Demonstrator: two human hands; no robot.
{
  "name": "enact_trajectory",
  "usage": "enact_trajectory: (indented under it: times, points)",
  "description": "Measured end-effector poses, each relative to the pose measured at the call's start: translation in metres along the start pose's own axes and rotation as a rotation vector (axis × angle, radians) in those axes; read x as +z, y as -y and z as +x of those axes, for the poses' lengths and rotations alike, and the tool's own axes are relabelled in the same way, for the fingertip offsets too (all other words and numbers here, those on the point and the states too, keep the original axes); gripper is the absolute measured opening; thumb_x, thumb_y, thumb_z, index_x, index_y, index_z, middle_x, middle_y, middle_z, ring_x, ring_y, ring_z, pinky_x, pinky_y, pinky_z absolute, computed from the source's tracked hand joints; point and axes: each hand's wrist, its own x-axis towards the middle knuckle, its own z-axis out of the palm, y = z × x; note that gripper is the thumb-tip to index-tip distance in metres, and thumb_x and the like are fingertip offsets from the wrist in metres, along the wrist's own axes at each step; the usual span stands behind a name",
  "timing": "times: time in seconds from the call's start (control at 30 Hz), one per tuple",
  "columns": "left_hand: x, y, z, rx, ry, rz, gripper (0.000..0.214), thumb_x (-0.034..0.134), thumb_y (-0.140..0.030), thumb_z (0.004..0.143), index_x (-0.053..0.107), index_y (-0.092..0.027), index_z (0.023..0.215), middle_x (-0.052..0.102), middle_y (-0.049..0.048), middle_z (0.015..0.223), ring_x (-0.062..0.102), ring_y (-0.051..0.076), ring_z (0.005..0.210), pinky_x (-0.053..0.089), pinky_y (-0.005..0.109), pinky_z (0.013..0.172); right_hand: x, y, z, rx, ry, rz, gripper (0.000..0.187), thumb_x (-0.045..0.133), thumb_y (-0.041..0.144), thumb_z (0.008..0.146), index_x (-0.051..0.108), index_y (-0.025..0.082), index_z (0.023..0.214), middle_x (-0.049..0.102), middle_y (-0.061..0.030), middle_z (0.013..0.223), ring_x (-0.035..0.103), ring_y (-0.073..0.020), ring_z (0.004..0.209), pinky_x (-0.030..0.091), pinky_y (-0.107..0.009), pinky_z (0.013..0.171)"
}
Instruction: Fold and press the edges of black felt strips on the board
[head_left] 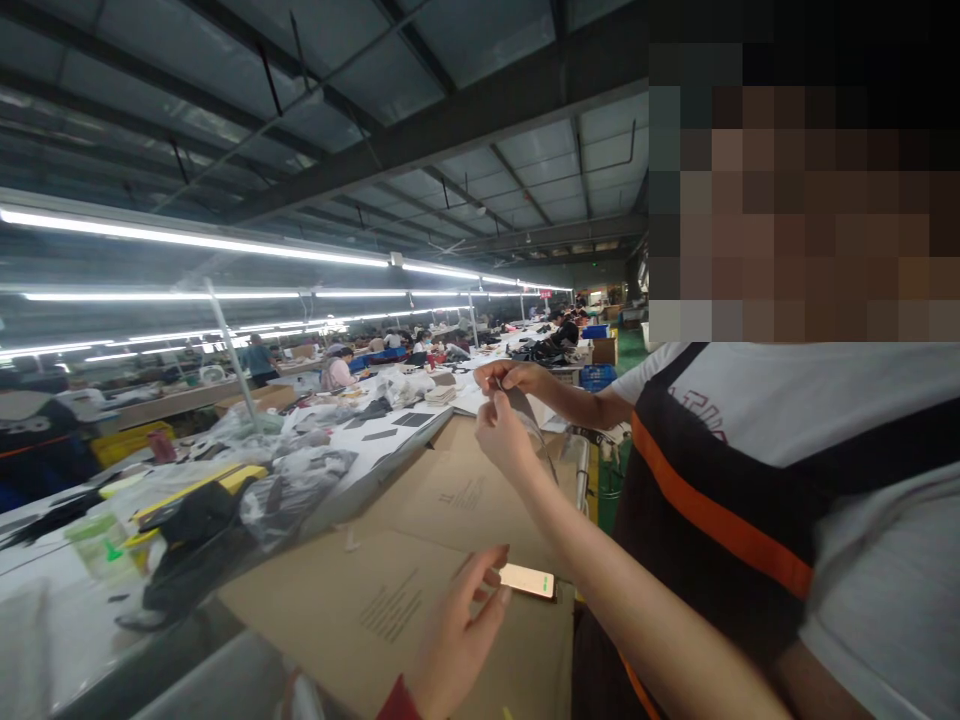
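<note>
My left hand [457, 625], coming out of a dark red cuff, is low over a brown cardboard sheet [420, 510] with printed text. Its fingers are apart, the index finger above and the thumb below. Right at the fingertips is a phone [528, 580] with a lit screen; I cannot tell whether they touch it. Beyond, another person's two hands pinch a thin dark strip-like piece [525, 408] above the cardboard. My right hand is out of view.
A person in a white shirt and dark apron [697, 520] with orange trim stands close on the right. Plastic bags [300, 490], a yellow box [199, 490] and dark pieces [379, 434] lie on the long white table to the left. Blue crates [598, 377] stand farther back.
</note>
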Motion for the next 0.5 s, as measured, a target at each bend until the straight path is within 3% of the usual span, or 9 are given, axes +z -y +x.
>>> enact_trajectory:
  times: [0.27, 0.5]
  points:
    - [0.002, 0.003, -0.001, 0.024, 0.033, -0.010, 0.032, 0.048, -0.026, 0.077, 0.055, -0.024, 0.108, 0.056, 0.0075, 0.108, 0.053, 0.019, 0.091, 0.044, 0.028, 0.077, 0.010, 0.009, -0.008, 0.089, -0.045, 0.465, 0.028, 0.024, 0.033, 0.081, 0.025, 0.022, 0.055, 0.029, 0.0075, 0.045, 0.043, -0.0043, 0.042, 0.038, -0.011, 0.047]
    - [0.002, -0.001, -0.002, -0.009, 0.060, 0.027, 0.033, 0.048, -0.023, 0.076, 0.054, -0.021, 0.108, 0.056, 0.0083, 0.108, 0.053, 0.018, 0.091, 0.044, 0.028, 0.077, 0.007, 0.012, -0.006, 0.208, 0.172, 0.528, 0.027, 0.033, 0.028, 0.080, 0.032, 0.021, 0.053, 0.032, 0.0091, 0.041, 0.041, -0.0045, 0.038, 0.036, -0.010, 0.042]
